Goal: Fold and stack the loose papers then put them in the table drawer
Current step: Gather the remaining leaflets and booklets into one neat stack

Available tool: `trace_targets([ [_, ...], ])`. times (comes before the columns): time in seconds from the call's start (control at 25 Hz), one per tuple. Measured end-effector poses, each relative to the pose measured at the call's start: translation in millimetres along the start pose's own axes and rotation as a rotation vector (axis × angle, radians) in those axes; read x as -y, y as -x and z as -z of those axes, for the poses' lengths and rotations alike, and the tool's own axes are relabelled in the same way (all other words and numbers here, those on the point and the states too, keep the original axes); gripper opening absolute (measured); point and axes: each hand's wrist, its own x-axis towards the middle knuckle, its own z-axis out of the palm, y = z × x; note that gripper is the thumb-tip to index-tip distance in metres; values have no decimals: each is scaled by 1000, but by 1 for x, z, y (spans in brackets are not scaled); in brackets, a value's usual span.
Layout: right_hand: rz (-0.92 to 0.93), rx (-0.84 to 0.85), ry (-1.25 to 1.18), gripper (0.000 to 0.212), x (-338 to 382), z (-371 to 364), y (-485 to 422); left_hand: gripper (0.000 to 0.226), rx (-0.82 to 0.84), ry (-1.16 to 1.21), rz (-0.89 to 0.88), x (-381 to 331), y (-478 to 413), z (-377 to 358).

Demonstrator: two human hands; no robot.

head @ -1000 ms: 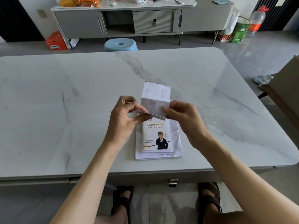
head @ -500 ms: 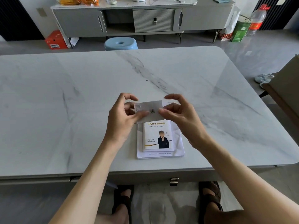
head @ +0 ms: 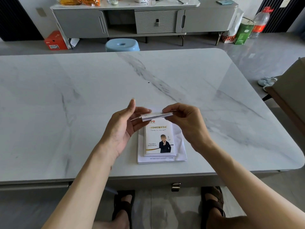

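A small folded white paper point(head: 152, 116) hangs flat, nearly edge-on, just above the stack. My right hand point(head: 184, 124) pinches its right end between thumb and fingers. My left hand point(head: 123, 129) is turned palm up with fingers straight, its fingertips touching the paper's left end from below. Beneath them lies the stack: a printed booklet point(head: 159, 139) showing a figure in a dark suit, on top of folded white sheets point(head: 179, 152), near the front edge of the marble table point(head: 66, 104). The drawer handle point(head: 175, 186) sits under that edge, and the drawer is closed.
A chair back point(head: 290, 96) stands at the table's right side. A blue stool point(head: 122, 44) is behind the far edge, with a grey sideboard point(head: 148, 19) beyond it. My sandalled feet point(head: 212, 202) show under the table.
The small paper went from upright and unfolded to folded over and lying flat. My left hand let go of its pinch and turned palm up; the right hand kept its pinch.
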Motion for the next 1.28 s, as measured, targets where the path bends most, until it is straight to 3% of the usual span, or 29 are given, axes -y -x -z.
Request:
trace_targets([
  [0.08,20,14,39,24,-2,-1,-1,14,3,-29,-32,2,-1,0],
  [0.24,41,-23,68,30,-4,-4,-2,28,-70,-153,-116,4,0,0],
  [0.4,-74,-35,-167,21,-2,-1,-3,28,-119,-173,-159,2,1,1],
  [0.6,-183,79,-147,28,1,-6,2,30,-108,-182,-133,4,1,0],
  [0.84,-207,-17,-90,20,0,-5,1,26,26,-289,-3,5,4,1],
  [0.96,-207,-11,-97,12,0,-5,3,19,10,-289,5,6,4,1],
  [1.28,-225,29,-72,19,0,-2,3,4,-61,-307,-3,7,1,4],
])
